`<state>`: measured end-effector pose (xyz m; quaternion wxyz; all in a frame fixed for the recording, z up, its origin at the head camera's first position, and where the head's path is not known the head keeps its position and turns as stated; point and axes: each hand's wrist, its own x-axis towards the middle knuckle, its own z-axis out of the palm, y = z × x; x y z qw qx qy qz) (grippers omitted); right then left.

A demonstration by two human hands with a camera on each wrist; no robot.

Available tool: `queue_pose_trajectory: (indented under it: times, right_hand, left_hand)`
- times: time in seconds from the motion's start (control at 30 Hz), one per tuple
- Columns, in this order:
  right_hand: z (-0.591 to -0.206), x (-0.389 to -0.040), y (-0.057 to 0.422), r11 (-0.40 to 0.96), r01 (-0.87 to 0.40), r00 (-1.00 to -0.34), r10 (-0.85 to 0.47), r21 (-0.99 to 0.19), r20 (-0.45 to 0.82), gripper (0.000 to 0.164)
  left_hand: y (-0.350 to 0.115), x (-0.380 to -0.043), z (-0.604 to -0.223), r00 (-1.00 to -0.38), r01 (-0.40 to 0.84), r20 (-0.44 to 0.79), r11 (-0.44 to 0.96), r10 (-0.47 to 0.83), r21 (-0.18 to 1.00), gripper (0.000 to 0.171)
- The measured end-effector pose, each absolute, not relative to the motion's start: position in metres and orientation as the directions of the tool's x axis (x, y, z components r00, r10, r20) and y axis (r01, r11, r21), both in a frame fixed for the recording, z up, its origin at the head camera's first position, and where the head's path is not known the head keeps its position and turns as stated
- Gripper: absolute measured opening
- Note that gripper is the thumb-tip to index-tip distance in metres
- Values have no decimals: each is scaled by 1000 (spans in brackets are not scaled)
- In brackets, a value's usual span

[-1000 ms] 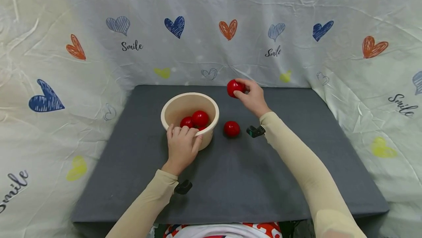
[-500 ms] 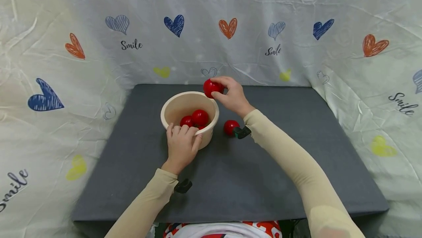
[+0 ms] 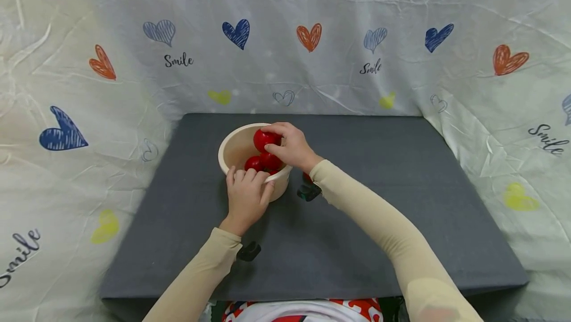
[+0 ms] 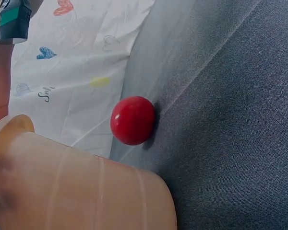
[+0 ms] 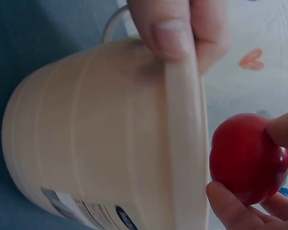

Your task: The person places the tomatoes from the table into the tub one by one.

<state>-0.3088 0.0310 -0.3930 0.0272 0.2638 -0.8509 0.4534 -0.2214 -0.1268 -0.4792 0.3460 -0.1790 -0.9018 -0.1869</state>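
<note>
A cream bowl (image 3: 236,149) stands on the grey mat (image 3: 357,242) with two red balls (image 3: 254,164) inside. My left hand (image 3: 254,181) grips its near rim, fingers inside and thumb (image 5: 170,36) outside. My right hand (image 3: 273,139) pinches a third red ball (image 3: 263,139) just above the bowl's opening; in the right wrist view this ball (image 5: 247,158) sits beside the rim between my fingers (image 5: 230,203). Another red ball (image 4: 132,120) lies on the mat right of the bowl (image 4: 86,191), almost hidden behind my right wrist in the head view.
A white cloth printed with hearts (image 3: 241,32) and "Smile" walls in the mat at the back and on both sides. Small black cameras are strapped under each wrist (image 3: 249,251). The mat's front edge (image 3: 312,296) is close to my body.
My right hand carried the red ball leftward from the back of the mat and lowered it over the bowl. The left hand stayed on the rim.
</note>
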Motion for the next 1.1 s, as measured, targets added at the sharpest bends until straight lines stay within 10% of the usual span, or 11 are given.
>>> queue_pose_trajectory:
  times: [1.1]
  right_hand:
    - [-413, -309, 28, 426, -386, -886, -419, -818, 199, 38]
  left_hand:
    - [-127, -222, -480, -680, 456, 707, 868, 195, 199, 26]
